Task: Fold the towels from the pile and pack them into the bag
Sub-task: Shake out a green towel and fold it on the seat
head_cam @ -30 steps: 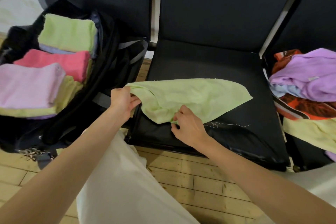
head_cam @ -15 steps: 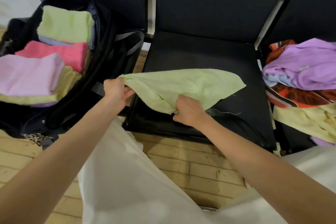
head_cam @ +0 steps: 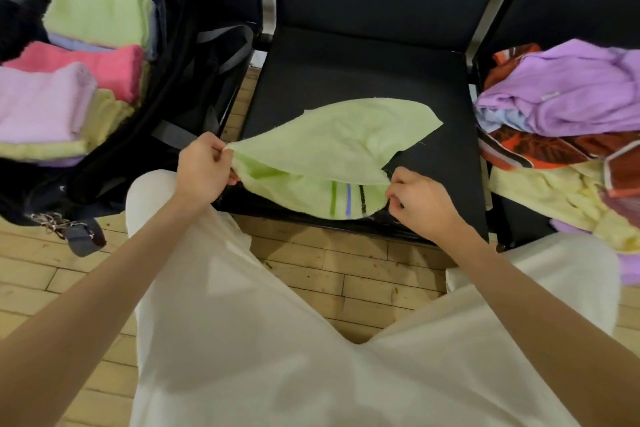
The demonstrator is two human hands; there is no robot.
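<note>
Now folded over, green towel [head_cam: 332,146] pinched by left hand [head_cam: 202,168] and right hand [head_cam: 420,203]; bag [head_cam: 180,80] holds folded towels [head_cam: 69,80].

— Where are the arms?
— Both reach forward, bare. The left hand [head_cam: 202,166] pinches the towel [head_cam: 332,142], fingers curled.
— The other?
— The right hand [head_cam: 420,201] pinches its near edge.

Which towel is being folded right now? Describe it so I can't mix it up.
On the middle black chair seat, the left hand and right hand pinch a light green towel. Unlike the green towel in the bag, it is half open and shows three stripes.
</note>
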